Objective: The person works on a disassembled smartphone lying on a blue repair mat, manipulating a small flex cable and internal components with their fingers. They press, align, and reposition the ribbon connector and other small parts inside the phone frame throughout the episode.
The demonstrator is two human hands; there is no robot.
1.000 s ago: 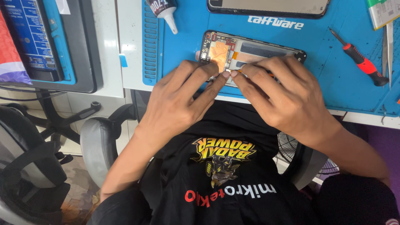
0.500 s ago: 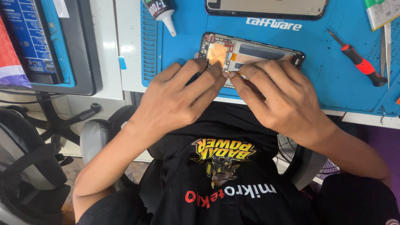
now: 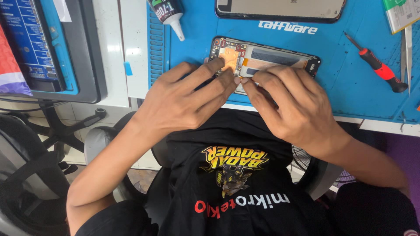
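An opened smartphone (image 3: pixel 267 59) with its back off lies on a blue work mat (image 3: pixel 341 78), showing a circuit board and a copper-coloured patch. My left hand (image 3: pixel 183 98) rests on the phone's near left part, fingertips on its lower edge. My right hand (image 3: pixel 293 105) covers the near middle, its fingertips meeting the left hand's at the lower edge. Both hands pinch or press at one spot; what lies between the fingertips is hidden.
A second phone (image 3: pixel 280 8) lies face up at the mat's far edge. A glue tube (image 3: pixel 168 13) points down at the far left, a red-handled screwdriver (image 3: pixel 378 65) lies to the right. A dark tray with a blue card (image 3: pixel 39 48) sits left. Chairs stand below.
Both hands stay on the phone's near edge with fingertips together; they shifted only slightly. The view has drifted a little, so the phone sits lower in frame.
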